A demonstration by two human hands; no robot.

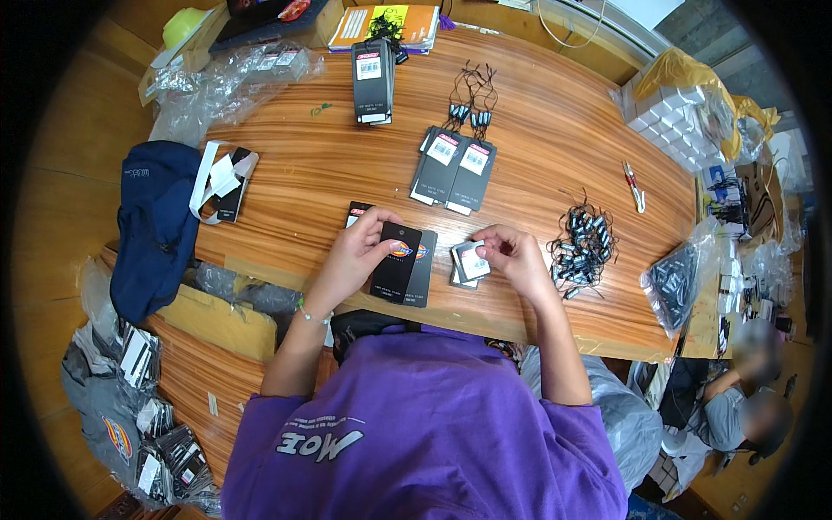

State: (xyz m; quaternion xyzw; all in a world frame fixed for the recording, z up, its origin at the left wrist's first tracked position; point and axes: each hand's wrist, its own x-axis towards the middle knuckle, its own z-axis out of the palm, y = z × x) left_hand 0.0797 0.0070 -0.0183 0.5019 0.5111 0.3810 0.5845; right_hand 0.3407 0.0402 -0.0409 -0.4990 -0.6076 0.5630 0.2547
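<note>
My left hand (pixel 368 238) pinches a black hang tag (pixel 394 279) near its top, thumb on the front. More black hang tags (pixel 423 282) lie partly behind it on the table. Just right of these, my right hand (pixel 517 260) has thumb and fingers closed on a small square white-and-grey card (pixel 473 263). A similar card (pixel 463 280) shows under it; whether that one is held too I cannot tell. Beyond my left fingers, a dark tag with a pink-red strip (pixel 357 214) is mostly covered.
A heap of black strings with bluish ends (pixel 582 247) lies right of my right hand. Strung tags (pixel 452 173) and a stack of tags (pixel 373 91) are farther off. A slim red-and-silver tool (pixel 635 186), white boxes (pixel 672 121) and a navy cloth bag (pixel 152 225) flank the table (pixel 537 113).
</note>
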